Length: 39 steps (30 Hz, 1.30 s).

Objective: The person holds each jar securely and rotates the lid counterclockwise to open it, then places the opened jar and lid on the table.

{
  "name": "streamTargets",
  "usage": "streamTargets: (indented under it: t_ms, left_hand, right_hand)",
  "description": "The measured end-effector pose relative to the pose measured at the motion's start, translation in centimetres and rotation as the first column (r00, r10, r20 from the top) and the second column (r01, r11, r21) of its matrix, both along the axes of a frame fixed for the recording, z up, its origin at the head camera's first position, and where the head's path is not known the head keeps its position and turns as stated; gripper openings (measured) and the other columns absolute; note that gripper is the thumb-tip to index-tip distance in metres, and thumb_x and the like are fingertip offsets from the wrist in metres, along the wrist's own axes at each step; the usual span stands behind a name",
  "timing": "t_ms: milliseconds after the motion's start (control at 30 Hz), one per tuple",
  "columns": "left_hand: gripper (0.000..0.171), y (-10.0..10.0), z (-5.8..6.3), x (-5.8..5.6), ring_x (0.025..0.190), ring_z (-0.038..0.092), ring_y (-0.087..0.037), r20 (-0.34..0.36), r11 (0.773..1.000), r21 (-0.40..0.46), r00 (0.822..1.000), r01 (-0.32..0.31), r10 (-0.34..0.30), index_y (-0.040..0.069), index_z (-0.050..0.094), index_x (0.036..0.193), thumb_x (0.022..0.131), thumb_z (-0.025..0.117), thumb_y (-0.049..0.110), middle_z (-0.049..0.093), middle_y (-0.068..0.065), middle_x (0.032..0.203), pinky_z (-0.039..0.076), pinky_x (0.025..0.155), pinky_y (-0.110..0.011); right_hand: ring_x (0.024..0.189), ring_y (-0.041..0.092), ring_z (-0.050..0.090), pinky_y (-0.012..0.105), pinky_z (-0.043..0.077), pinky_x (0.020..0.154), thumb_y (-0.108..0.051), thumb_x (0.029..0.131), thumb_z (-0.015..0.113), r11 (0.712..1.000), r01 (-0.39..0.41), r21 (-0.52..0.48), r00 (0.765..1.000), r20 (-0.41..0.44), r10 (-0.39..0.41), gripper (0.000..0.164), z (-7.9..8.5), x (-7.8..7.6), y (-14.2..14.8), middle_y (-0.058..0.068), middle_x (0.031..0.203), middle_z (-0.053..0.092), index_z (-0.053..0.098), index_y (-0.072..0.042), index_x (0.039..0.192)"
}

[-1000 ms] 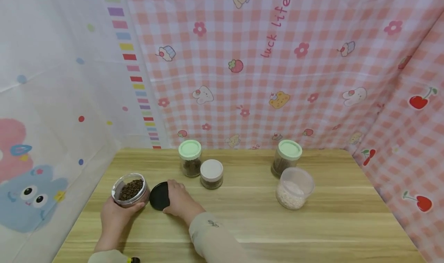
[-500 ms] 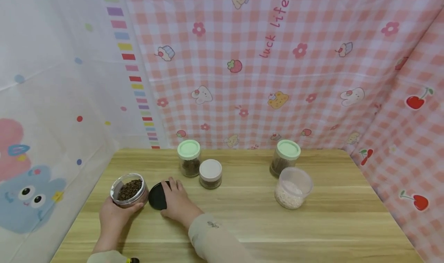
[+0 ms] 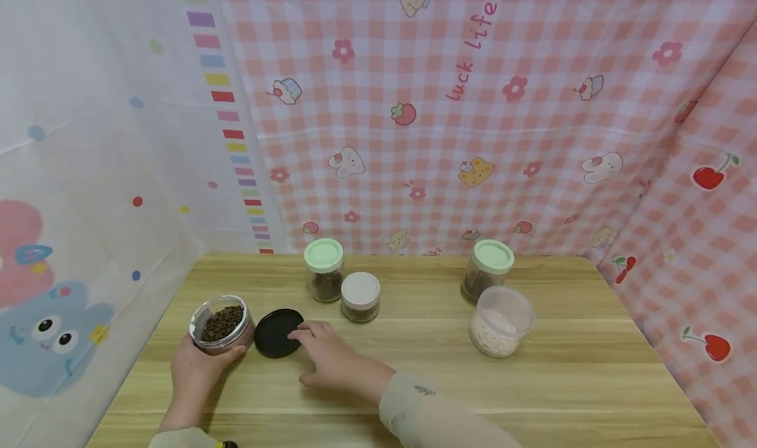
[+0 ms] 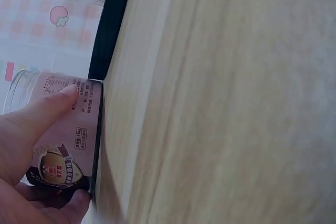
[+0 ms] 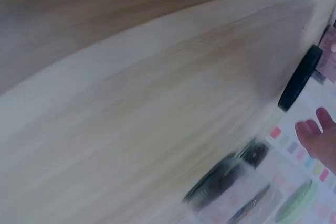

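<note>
My left hand (image 3: 198,369) grips an open clear jar (image 3: 241,335) of small brown bean-like pieces, standing at the left of the table. In the left wrist view, the thumb lies along the jar's pink printed label (image 4: 63,114) and fingers curl round the far side. Flat on the wood right beside the jar lies a round black lid (image 3: 276,334). The right hand (image 3: 331,356) is just right of this lid, fingers loosely bent with nothing in them. From the right wrist, those fingers (image 5: 310,128) show apart from the lid (image 5: 300,78).
Behind the lid stand a green-lidded jar (image 3: 324,270) with dark contents and a shorter white-lidded jar (image 3: 361,297). At right are another green-lidded jar (image 3: 487,270) and a lidless tub (image 3: 501,323) of pale flakes. Patterned cloth (image 3: 402,139) hangs behind the wooden table (image 3: 426,382).
My right hand has let go of the black lid and drawn back to the right, leaving the lid on the table. The left hand and its jar have stayed put.
</note>
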<state>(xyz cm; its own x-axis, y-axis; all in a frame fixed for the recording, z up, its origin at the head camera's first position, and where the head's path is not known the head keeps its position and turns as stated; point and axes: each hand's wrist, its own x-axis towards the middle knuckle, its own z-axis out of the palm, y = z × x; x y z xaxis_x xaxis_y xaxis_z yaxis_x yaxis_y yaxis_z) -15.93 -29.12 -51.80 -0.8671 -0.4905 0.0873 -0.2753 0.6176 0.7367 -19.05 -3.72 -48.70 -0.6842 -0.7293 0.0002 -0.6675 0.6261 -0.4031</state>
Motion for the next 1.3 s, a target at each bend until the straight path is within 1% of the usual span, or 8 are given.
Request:
streamTargets:
  t_ms: [167,367,633,733,833,967,1100,1300]
  left_hand:
    - [0.099,-0.1,0.0,-0.1,0.114,0.046,-0.053,0.001,1.000,0.001,1.000,0.001,-0.001,-0.015,0.041,0.129,0.055,0.092,0.027,0.048,-0.040,0.123,0.035,0.100,-0.060]
    - [0.103,0.1,0.2,0.1,0.119,0.043,-0.052,0.004,0.999,0.033,1.000,0.016,-0.016,-0.012,0.038,0.133,0.055,0.092,0.028,0.046,-0.039,0.127,0.032,0.102,-0.060]
    - [0.133,0.6,0.9,0.6,0.139,0.016,-0.046,-0.055,0.982,0.182,0.997,-0.047,0.057,0.003,0.004,0.151,0.056,0.092,0.034,0.014,-0.030,0.152,0.016,0.112,-0.060]
    - [0.126,1.5,1.7,0.6,0.141,0.011,-0.040,-0.248,0.982,0.150,0.957,-0.114,0.149,0.013,0.008,0.152,0.058,0.091,0.030,0.011,-0.022,0.154,0.013,0.114,-0.057]
    - [0.105,2.8,3.1,0.5,0.137,0.019,-0.033,-0.485,0.987,0.080,0.860,-0.136,0.158,0.013,0.027,0.147,0.062,0.089,0.020,0.024,-0.017,0.149,0.017,0.112,-0.052]
    - [0.081,5.2,4.9,0.0,0.129,0.031,-0.028,-0.618,1.000,0.004,0.786,-0.023,0.021,0.009,0.039,0.140,0.070,0.081,0.007,0.037,-0.017,0.139,0.027,0.106,-0.043]
    - [0.063,8.0,5.3,-0.9,0.118,0.044,-0.025,-0.570,0.982,-0.076,0.800,0.174,-0.186,0.006,0.048,0.134,0.076,0.075,0.003,0.050,-0.015,0.129,0.037,0.095,-0.033]
    - [0.060,12.4,3.4,-2.6,0.118,0.051,-0.029,-0.358,0.878,-0.085,0.808,0.471,-0.468,0.006,0.050,0.133,0.080,0.076,0.013,0.056,-0.015,0.128,0.044,0.096,-0.045]
  right_hand:
    - [0.130,0.019,0.037,0.031,0.038,0.106,-0.026,0.081,0.074,0.994,-0.021,-0.105,0.992,0.118,0.033,0.066,0.9,1.1,4.0,0.003,0.140,0.040,0.042,-0.016,0.138]
    - [0.128,0.019,0.041,0.036,0.039,0.107,-0.024,0.080,0.075,0.981,0.109,-0.160,0.975,0.207,-0.074,0.063,0.8,2.1,8.6,0.000,0.136,0.044,0.044,-0.016,0.135]
    - [0.117,0.034,0.048,0.047,0.044,0.097,-0.015,0.080,0.075,0.889,0.349,-0.296,0.917,0.306,-0.258,0.059,0.0,1.1,12.8,0.012,0.125,0.047,0.045,-0.005,0.130]
    - [0.116,0.037,0.047,0.050,0.043,0.096,-0.013,0.080,0.075,0.850,0.414,-0.325,0.889,0.347,-0.300,0.062,0.4,0.6,13.5,0.017,0.126,0.046,0.042,-0.001,0.131]
    - [0.116,0.039,0.046,0.051,0.042,0.096,-0.012,0.079,0.075,0.818,0.453,-0.354,0.872,0.367,-0.324,0.064,0.8,0.1,13.8,0.020,0.127,0.045,0.040,0.002,0.132]
    - [0.116,0.041,0.045,0.052,0.042,0.095,-0.011,0.079,0.075,0.780,0.497,-0.380,0.851,0.387,-0.354,0.067,1.1,-0.9,14.0,0.022,0.129,0.044,0.039,0.003,0.133]
    - [0.119,0.041,0.043,0.054,0.042,0.097,-0.011,0.079,0.075,0.747,0.534,-0.396,0.829,0.419,-0.371,0.071,1.2,-2.3,13.8,0.022,0.133,0.042,0.036,0.002,0.137]
    - [0.124,0.040,0.042,0.052,0.042,0.099,-0.011,0.081,0.074,0.739,0.553,-0.384,0.817,0.425,-0.390,0.075,0.9,-4.4,13.4,0.022,0.140,0.038,0.033,0.000,0.142]
